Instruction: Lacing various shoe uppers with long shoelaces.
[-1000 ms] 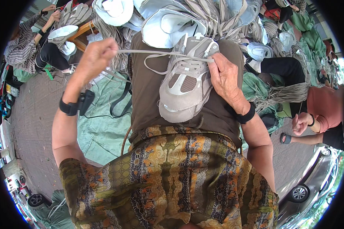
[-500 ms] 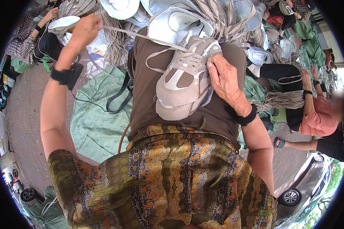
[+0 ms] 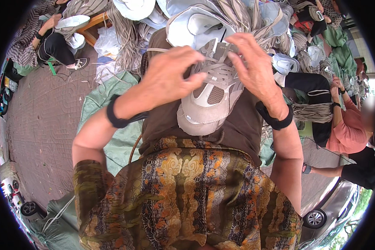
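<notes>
My left hand point(image 3: 171, 77) and right hand point(image 3: 252, 66) were both closed down on the white laces point(image 3: 218, 71) of a beige sneaker point(image 3: 208, 100), fingertips pinching lace strands at the upper eyelets; no fingers were spread wide. The sneaker rested sole-down on my lap, toe pointing toward me, directly beneath both hands. Crossings lay over most of the tongue, so I judged the lacing largely done, with the top rows and tie-off remaining. Beyond the grip lay a heap of pale shoe uppers point(image 3: 196, 21) and bundled laces point(image 3: 125, 33). To the right of it sat a person in a pink top point(image 3: 346, 129); left of it, green sheeting point(image 3: 108, 104).
</notes>
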A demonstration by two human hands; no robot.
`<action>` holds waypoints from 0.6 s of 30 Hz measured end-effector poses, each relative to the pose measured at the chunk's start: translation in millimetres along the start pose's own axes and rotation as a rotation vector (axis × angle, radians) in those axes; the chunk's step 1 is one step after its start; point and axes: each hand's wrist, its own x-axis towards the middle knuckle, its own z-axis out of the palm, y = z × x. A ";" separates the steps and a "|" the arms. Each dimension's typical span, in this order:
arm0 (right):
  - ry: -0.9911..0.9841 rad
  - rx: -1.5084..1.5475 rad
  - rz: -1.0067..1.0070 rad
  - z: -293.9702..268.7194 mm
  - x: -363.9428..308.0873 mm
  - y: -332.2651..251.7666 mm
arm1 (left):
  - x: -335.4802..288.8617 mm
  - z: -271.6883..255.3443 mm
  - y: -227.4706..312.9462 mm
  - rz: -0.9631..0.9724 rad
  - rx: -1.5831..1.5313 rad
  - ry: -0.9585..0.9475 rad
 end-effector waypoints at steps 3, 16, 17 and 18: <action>-0.120 -0.071 -0.054 2.8 8.4 0.9 | 17.0 32.1 -1.4 -0.030 0.035 -0.039; -0.319 -0.117 -0.162 1.0 9.5 15.3 | 55.4 10.5 -45.1 -0.388 -0.739 -0.503; -0.318 -0.117 -0.159 -0.4 9.6 15.7 | 57.2 8.3 -44.0 -0.387 -0.740 -0.505; -0.344 -0.102 -0.145 -1.5 9.8 16.0 | 58.8 6.5 -42.9 -0.408 -0.786 -0.519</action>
